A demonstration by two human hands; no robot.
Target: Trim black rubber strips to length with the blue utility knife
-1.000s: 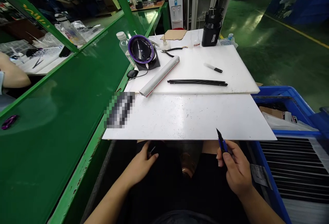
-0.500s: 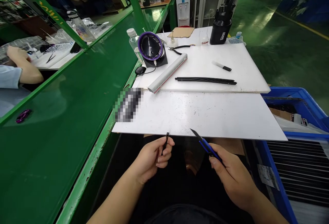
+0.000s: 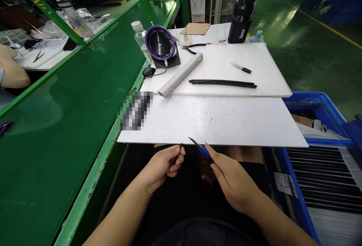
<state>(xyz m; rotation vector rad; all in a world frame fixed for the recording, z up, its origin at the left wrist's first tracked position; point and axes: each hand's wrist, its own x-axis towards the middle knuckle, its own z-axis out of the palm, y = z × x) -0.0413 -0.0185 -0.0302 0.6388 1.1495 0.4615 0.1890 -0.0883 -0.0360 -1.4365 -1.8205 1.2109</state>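
My left hand (image 3: 162,167) pinches a small black strip (image 3: 177,153) just in front of the white board's (image 3: 220,121) near edge. To its right, my right hand (image 3: 232,174) is closed round the blue handle of a knife (image 3: 204,152). The dark blade points up and left, a short gap from the strip. Beyond them, several thin black strips (image 3: 223,83) lie bundled on a thick white foam slab (image 3: 268,69). A long grey-white box (image 3: 181,74) rests slantwise to their left.
A purple-rimmed round device (image 3: 160,43), a clear bottle (image 3: 140,38), pliers (image 3: 195,45), a capped blade (image 3: 241,67) and a black flask (image 3: 240,22) stand or lie farther back. Blue crates (image 3: 294,182) hold black strips at right. A green partition (image 3: 79,106) runs along the left; beyond it shows a person's arm (image 3: 14,71).
My right hand has moved left with the knife, bringing the blade closer to my left hand. The whole view has shifted slightly.
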